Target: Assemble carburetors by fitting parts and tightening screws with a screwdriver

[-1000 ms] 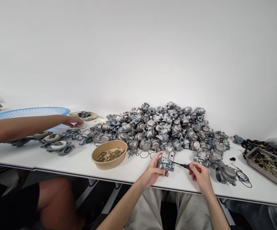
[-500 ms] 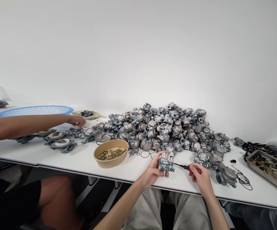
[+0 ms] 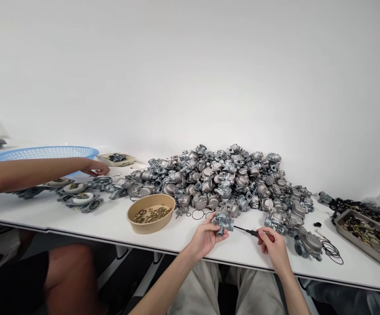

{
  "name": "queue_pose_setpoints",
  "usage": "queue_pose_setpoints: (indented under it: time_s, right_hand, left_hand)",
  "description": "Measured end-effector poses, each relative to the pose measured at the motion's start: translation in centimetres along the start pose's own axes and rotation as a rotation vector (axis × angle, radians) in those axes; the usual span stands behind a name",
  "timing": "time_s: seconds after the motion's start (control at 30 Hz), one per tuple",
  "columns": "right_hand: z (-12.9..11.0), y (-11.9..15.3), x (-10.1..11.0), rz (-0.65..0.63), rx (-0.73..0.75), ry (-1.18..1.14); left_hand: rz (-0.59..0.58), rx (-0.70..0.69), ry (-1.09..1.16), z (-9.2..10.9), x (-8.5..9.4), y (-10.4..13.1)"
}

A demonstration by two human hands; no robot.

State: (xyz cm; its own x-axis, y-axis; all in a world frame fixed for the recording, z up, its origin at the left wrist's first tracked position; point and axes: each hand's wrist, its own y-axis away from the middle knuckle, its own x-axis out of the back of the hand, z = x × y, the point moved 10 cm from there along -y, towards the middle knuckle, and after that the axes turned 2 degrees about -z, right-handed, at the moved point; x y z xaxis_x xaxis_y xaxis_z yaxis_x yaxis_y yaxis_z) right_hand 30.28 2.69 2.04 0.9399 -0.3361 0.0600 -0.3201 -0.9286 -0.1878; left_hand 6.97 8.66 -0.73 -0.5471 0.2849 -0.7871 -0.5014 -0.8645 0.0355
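My left hand is closed around a grey metal carburetor, held just above the table's front part. In my right hand is a screwdriver with a red and black handle, gripped between thumb and fingers. Its thin dark shaft points left, and the tip is at the carburetor's right side; whether it touches I cannot tell. Behind my hands rises a large pile of carburetors. Black rubber rings lie on the table between the pile and my left hand.
A tan bowl with small brass parts stands left of my hands. At right lie single carburetors, a black cord coil and a metal tray of mixed parts. A co-worker's arm reaches past a blue basket.
The carburetor has been turned in my left hand and sits slightly lower and to the left. My right hand with the screwdriver stays close by. The co-worker's hand has shifted slightly left.
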Motion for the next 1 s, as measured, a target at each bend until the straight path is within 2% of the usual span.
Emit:
queue_pose_setpoints:
  time_s: [0.17, 0.3, 0.4, 0.53, 0.63, 1.0]
  right_hand:
    - [0.1, 0.0, 0.1, 0.002, 0.001, 0.003]
    - [0.3, 0.0, 0.2, 0.002, -0.005, -0.005]
    - [0.4, -0.1, 0.1, -0.001, -0.018, -0.01]
    - [0.1, 0.1, 0.0, 0.0, -0.014, 0.0]
    - [-0.2, 0.1, -0.1, -0.013, 0.002, 0.013]
    - [0.3, -0.1, 0.3, 0.007, -0.002, 0.012]
  left_hand:
    - [0.105, -0.002, 0.053, 0.1, 1.4, -0.5]
    - [0.16, 0.012, -0.006, -0.2, 2.1, -0.9]
    - [0.19, 0.027, -0.081, -0.2, 2.0, -0.8]
    - [0.173, 0.049, -0.129, 0.0, 0.7, -0.4]
    - [0.212, 0.041, -0.141, 0.5, 0.4, 0.0]
    - [0.295, 0.055, -0.173, 0.0, 1.4, -0.4]
